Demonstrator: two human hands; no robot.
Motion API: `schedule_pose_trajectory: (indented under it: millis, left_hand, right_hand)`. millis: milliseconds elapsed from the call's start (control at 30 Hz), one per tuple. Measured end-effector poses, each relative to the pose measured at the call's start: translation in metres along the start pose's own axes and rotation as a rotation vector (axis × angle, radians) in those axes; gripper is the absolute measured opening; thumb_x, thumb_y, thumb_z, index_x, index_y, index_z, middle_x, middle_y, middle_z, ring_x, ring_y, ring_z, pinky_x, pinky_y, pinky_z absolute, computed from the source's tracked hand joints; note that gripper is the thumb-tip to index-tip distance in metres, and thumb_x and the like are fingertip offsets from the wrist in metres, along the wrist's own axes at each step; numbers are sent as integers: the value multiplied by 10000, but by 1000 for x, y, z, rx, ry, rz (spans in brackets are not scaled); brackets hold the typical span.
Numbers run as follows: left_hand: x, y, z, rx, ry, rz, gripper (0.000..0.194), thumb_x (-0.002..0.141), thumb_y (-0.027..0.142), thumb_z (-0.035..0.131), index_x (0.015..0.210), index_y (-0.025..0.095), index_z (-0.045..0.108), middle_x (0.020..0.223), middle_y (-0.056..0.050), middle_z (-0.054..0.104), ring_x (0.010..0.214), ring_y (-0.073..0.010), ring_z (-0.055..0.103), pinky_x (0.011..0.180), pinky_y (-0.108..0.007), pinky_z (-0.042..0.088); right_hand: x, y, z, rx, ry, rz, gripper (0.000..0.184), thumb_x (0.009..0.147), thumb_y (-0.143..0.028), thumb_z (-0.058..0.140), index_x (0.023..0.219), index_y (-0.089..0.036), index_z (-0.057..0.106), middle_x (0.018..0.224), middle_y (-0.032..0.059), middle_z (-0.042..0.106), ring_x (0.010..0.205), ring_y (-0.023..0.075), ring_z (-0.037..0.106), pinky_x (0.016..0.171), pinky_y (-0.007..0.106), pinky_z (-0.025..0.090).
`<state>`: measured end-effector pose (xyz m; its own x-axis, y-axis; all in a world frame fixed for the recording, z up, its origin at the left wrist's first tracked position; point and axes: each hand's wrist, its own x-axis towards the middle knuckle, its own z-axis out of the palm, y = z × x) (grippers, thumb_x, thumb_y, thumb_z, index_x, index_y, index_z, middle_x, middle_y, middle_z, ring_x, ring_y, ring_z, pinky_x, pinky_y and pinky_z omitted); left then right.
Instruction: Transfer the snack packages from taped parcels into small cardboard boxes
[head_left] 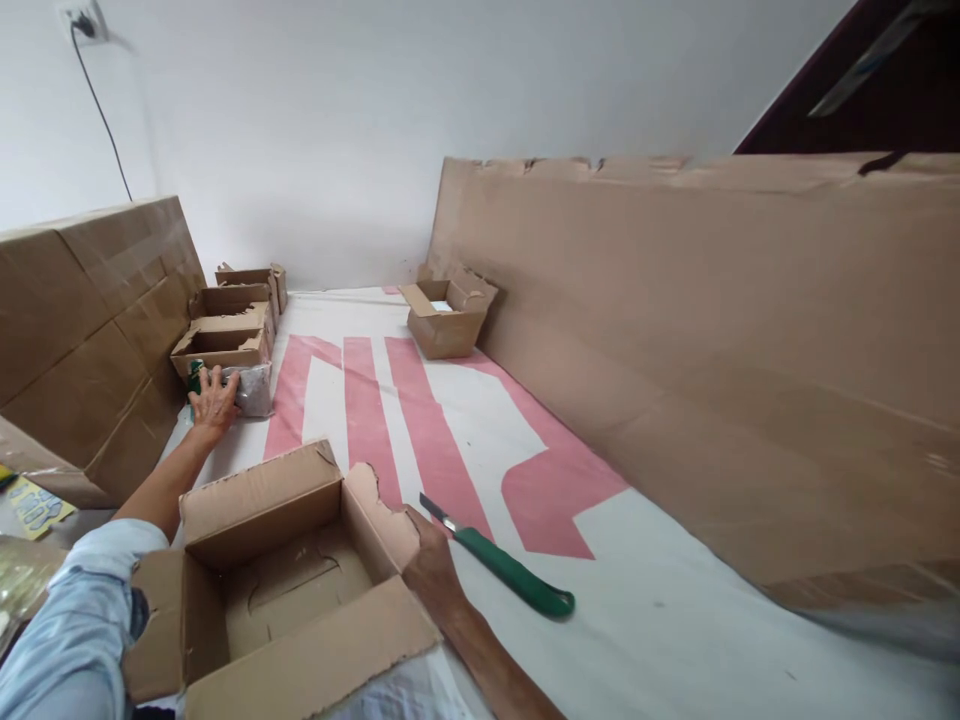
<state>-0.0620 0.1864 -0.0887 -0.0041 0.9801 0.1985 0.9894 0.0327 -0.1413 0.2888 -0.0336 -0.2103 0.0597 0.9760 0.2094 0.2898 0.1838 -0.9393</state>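
Observation:
My left hand (212, 401) reaches far forward on the left and closes over a clear plastic packet with a green part (251, 388), which lies on the floor sheet in front of a row of small boxes. My right hand (430, 563) grips the torn right flap of an open, empty cardboard box (292, 590) just in front of me; its fingers curl over the flap edge. A green-handled utility knife (510, 568) lies on the sheet right beside that hand, blade pointing away from me.
White sheet with pink shapes (450, 440) covers the floor. Three small open boxes (225, 335) line the left, another (446, 318) stands at the back. Large cardboard sheets lean on the right (712, 350) and left (82, 330). A cable hangs from a wall socket (82, 20).

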Motion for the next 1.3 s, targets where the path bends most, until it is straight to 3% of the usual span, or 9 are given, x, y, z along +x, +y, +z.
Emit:
schedule_pose_trajectory:
  millis: [300,533,700,800,867,933,1033,1133,1300]
  left_hand:
    - [12,15,-18,-21,-15,0,580,922,266,802,1478,249,642,1678,-259,457,1593,-487,354,1146,-633,467]
    - [-7,12,-90,-115,-44,32,422,918,236,748,1338,196,752,1552,-227,640,1412,-420,605,1100,-506,527]
    - [-68,23,-169,-353,-83,268,360,1027,468,627,1045,170,829,1009,-92,822,948,-258,750,838,-328,564]
    - [-140,44,-197,-579,-324,493,536,1032,656,565,925,193,812,872,-58,800,830,-239,735,728,-308,540]
    - [-189,60,-199,-540,-493,539,476,948,686,689,1028,237,826,977,-64,833,897,-267,767,760,-323,563]
    - [-226,75,-188,-373,-533,564,497,831,640,827,1156,264,807,1107,-102,838,1011,-317,781,837,-362,582]
    - [-250,86,-162,-151,-603,600,290,893,450,766,1114,262,774,1088,-135,835,1081,-357,787,888,-408,581]
    - [-238,80,-143,-22,-580,561,147,960,318,646,1041,277,762,1027,-137,835,1053,-343,804,852,-397,579]
    - [-178,43,-136,132,-373,304,212,974,261,638,1113,311,789,1136,-133,848,1124,-356,804,888,-412,585]
  right_hand:
    - [2,-4,-1,-56,-3,-45,234,899,-360,611,973,-265,811,937,73,825,863,285,770,766,349,602]
    - [5,0,4,-105,21,-72,284,904,-335,539,948,-232,800,814,53,768,730,238,703,685,320,532]
    - [6,3,8,-101,52,-82,314,891,-317,523,974,-215,808,815,46,754,731,219,674,710,310,506]
    - [7,4,10,-90,68,-83,322,899,-312,523,1000,-219,814,821,40,758,735,214,673,713,303,502]
    - [7,5,11,-84,73,-83,305,903,-316,532,978,-222,812,805,37,755,722,212,669,703,300,502]
    - [7,6,11,-80,75,-86,285,903,-318,546,955,-223,810,805,39,764,723,215,677,706,301,508]
    - [7,7,12,-79,81,-88,277,909,-306,558,979,-225,814,852,49,797,757,219,709,733,304,534]
    - [7,9,14,-79,92,-84,286,916,-284,566,1030,-228,822,903,59,828,793,225,749,767,313,569]
    - [10,12,17,-75,103,-88,263,886,-250,588,1007,-227,820,972,79,850,863,239,780,830,337,599]
